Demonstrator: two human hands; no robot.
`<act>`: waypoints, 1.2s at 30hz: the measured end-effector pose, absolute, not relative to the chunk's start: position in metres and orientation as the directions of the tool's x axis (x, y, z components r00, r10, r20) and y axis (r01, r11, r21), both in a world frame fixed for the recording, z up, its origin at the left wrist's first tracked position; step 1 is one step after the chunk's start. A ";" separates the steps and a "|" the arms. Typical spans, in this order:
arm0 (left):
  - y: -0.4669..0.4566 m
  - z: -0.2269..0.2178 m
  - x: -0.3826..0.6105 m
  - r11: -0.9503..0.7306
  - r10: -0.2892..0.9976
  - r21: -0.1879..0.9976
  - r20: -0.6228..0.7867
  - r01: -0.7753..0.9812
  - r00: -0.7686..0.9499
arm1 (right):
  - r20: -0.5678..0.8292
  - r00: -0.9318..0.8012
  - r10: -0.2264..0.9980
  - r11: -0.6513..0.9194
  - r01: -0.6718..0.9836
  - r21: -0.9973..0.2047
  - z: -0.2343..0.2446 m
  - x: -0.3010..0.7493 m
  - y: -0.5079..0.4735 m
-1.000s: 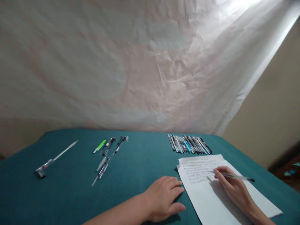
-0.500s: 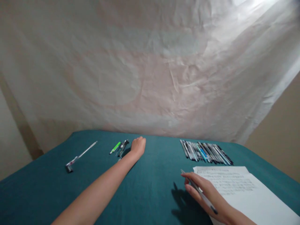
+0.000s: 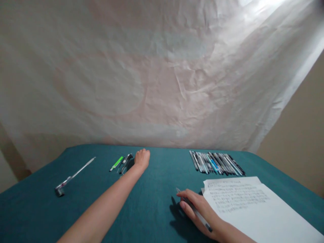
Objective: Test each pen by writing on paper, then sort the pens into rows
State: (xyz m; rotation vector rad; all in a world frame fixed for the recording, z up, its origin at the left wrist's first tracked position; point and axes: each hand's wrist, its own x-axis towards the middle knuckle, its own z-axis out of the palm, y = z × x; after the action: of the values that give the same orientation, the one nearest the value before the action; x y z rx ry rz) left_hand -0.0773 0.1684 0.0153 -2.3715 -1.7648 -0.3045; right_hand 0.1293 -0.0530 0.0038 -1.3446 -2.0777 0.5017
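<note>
You were working indoors at a writing table (image 3: 152, 212) covered in teal cloth (image 3: 37, 216), though whether in a home or an office could not be told. A creased pale sheet (image 3: 162, 74) hung across the upper frame, a tan wall (image 3: 301, 125) showed at far right, and handwritten paper (image 3: 268, 212) and a row of pens (image 3: 216, 163) lay lower right.

The cloth-covered worktop (image 3: 152, 209) is teal. Toward its right edge, white paper sheets (image 3: 260, 216) carry dark handwritten rows; the slim held pen (image 3: 198, 215) is translucent, black-ended. Near the far edge, slender pens (image 3: 216, 163) mix black, white and blue; a flat marker (image 3: 117, 163) is green.
</note>
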 end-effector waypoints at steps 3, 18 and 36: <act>0.165 0.015 -0.072 -0.294 0.927 0.024 0.251 0.956 0.279 | 0.286 -0.307 0.907 0.420 0.670 -0.612 0.004 0.130 -0.053; 0.090 0.013 -0.019 -0.509 0.843 0.619 0.217 0.598 0.493 | 0.386 -0.277 0.880 0.455 0.726 -0.516 0.005 0.137 -0.058; 0.048 -0.004 -0.011 0.404 0.849 0.850 -0.211 -0.339 0.484 | 0.477 -0.254 0.841 0.505 0.683 -0.528 0.004 0.137 -0.056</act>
State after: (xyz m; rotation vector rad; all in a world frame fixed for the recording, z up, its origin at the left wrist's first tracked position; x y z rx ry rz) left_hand -0.0112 0.0475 -0.0044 -2.9668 -2.5364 -2.9608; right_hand 0.1374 -0.0564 0.0038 -1.2457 -2.0129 0.2751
